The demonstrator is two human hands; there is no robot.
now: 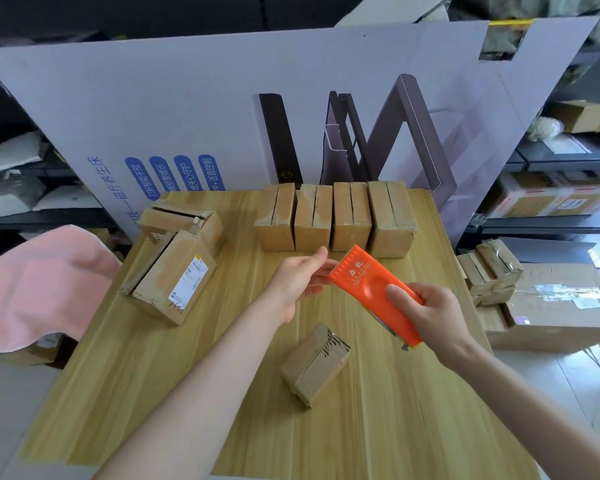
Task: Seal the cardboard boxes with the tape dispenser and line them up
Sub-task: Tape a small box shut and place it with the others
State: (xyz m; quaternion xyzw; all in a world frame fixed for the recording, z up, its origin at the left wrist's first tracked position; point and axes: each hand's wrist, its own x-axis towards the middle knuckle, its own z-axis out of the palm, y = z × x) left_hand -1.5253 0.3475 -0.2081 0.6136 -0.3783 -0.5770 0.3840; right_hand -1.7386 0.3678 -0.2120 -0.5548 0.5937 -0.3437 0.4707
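My right hand [433, 315] grips an orange tape dispenser [368, 285] above the middle of the wooden table [153, 375]. My left hand [300, 277] pinches the dispenser's far end with thumb and fingers. Below the hands, a small cardboard box [314, 363] lies on the table, turned at an angle. Several cardboard boxes [333, 216] stand side by side in a row at the table's far edge. On the left, two larger boxes [174, 258] lean on each other, one with a flap open.
A big printed cardboard sheet [222, 116] stands upright behind the table. A pink cloth [35, 285] hangs at the left. More boxes [534, 299] are stacked on the floor at the right, with shelves of parcels on both sides.
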